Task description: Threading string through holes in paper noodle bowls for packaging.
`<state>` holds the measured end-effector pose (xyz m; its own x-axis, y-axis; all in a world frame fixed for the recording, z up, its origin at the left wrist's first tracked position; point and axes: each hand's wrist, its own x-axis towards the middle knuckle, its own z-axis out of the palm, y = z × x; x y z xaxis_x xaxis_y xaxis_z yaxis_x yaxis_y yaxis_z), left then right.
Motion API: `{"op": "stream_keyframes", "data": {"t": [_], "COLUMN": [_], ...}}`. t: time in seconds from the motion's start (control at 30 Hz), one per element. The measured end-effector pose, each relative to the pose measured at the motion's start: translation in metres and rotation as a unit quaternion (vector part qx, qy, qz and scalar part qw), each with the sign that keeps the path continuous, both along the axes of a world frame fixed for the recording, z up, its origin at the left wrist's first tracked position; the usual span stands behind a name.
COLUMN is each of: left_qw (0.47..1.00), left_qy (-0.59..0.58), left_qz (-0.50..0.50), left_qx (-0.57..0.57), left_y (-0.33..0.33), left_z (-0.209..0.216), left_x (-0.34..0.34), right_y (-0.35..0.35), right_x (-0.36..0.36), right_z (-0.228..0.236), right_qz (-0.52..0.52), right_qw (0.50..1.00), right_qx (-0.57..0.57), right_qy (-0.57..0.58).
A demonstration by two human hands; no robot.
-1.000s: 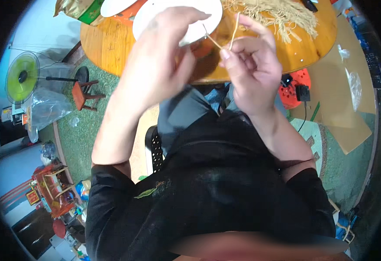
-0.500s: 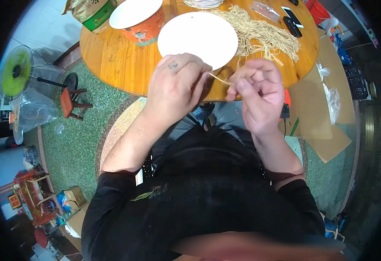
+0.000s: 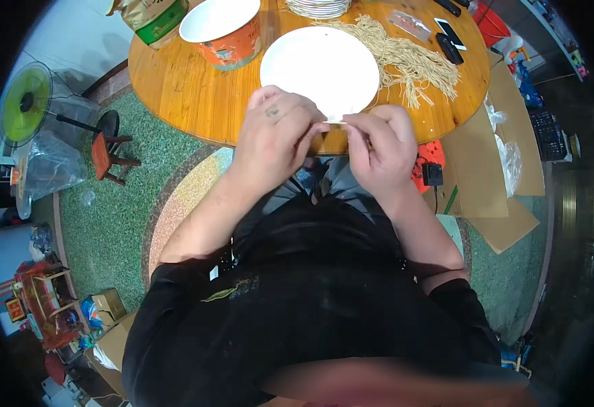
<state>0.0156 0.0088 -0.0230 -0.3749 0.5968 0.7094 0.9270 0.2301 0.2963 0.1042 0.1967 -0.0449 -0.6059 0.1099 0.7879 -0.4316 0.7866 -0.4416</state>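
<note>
My left hand (image 3: 274, 136) and my right hand (image 3: 386, 148) are close together over the near edge of the table. Both pinch a thin tan cord (image 3: 335, 122), and only a short, taut bit shows between the fingertips. The rest of the cord is hidden by the fingers. Just beyond my hands lies a round white plate (image 3: 321, 68), its near rim partly covered by them. To its right is a loose bundle of tan cords (image 3: 412, 60), with frayed ends spread towards me.
On the wooden table (image 3: 195, 102) stand an orange bucket (image 3: 232, 51) with a white lid, a green-and-tan bag (image 3: 151, 20) and stacked white plates (image 3: 319, 7). A phone (image 3: 450, 32), a black device (image 3: 449, 49) and a clear packet (image 3: 409, 25) lie at the far right.
My right hand has come left and turned inward, bringing its fingertips close to my left hand's. The exposed stretch of cord is shorter. The view has shifted slightly.
</note>
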Motion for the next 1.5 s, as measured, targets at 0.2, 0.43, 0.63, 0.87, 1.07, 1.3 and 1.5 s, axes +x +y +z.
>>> {"op": "stream_keyframes", "data": {"t": [0.2,0.43,0.63,0.87,1.07,1.3,1.5], "left_qw": [0.997,0.980,0.975,0.981,0.972,0.970,0.967], "left_qy": [0.050,0.079,0.103,0.166,0.101,0.130,0.108], "left_qz": [0.006,0.013,0.025,0.094,0.210,0.193,0.201], "left_qx": [-0.061,-0.180,-0.194,0.034,0.001,-0.074,-0.115], "left_y": [-0.025,-0.067,-0.103,-0.064,-0.025,-0.015,-0.013], "left_z": [0.022,0.046,0.039,-0.016,-0.033,-0.019,-0.005], "left_x": [-0.010,-0.041,-0.079,-0.008,-0.009,-0.035,-0.050], "right_y": [0.032,0.096,0.114,0.076,0.077,0.071,0.067], "right_x": [0.011,0.011,-0.008,0.006,-0.009,-0.020,-0.032], "right_z": [0.013,0.020,0.024,0.026,0.057,0.043,0.046], "right_qz": [-0.087,-0.176,-0.190,0.042,0.316,0.524,0.540], "right_qw": [0.982,0.953,0.953,0.886,0.637,0.436,0.435], "right_qx": [0.145,0.212,0.230,-0.341,-0.649,-0.688,-0.693], "right_qy": [-0.083,-0.125,-0.055,-0.312,-0.271,-0.249,-0.200]}}
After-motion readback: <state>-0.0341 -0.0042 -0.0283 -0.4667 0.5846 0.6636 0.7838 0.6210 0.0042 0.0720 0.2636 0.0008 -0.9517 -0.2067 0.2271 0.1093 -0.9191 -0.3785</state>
